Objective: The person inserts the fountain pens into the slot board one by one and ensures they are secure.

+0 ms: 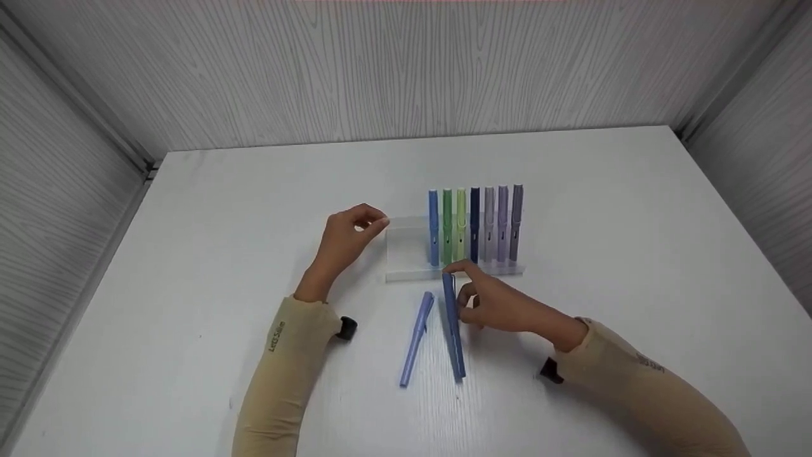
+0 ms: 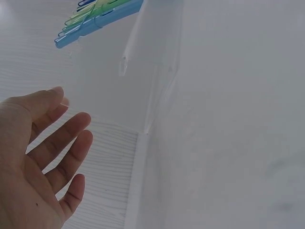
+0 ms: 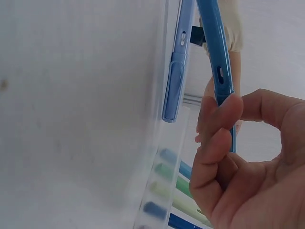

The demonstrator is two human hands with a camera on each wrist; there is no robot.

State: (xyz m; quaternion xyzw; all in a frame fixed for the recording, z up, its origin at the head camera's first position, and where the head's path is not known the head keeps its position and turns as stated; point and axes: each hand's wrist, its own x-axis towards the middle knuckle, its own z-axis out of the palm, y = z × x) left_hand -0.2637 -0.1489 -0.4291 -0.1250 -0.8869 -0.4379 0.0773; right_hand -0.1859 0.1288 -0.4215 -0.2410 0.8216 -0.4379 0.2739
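Note:
My left hand pinches the upper left corner of a clear pen stand between thumb and forefinger; in the left wrist view the other fingers of this hand are spread. My right hand grips a dark blue pen near its capped end, which is raised in front of the stand. In the right wrist view the dark blue pen sits between the thumb and fingers. A periwinkle pen lies on the table to the left of it.
Several capped pens stand side by side in the stand's right part: a light blue pen, a green pen, a yellow-green pen, a navy pen and purple-toned ones. A white table lies beneath, with wood-grained panels behind it.

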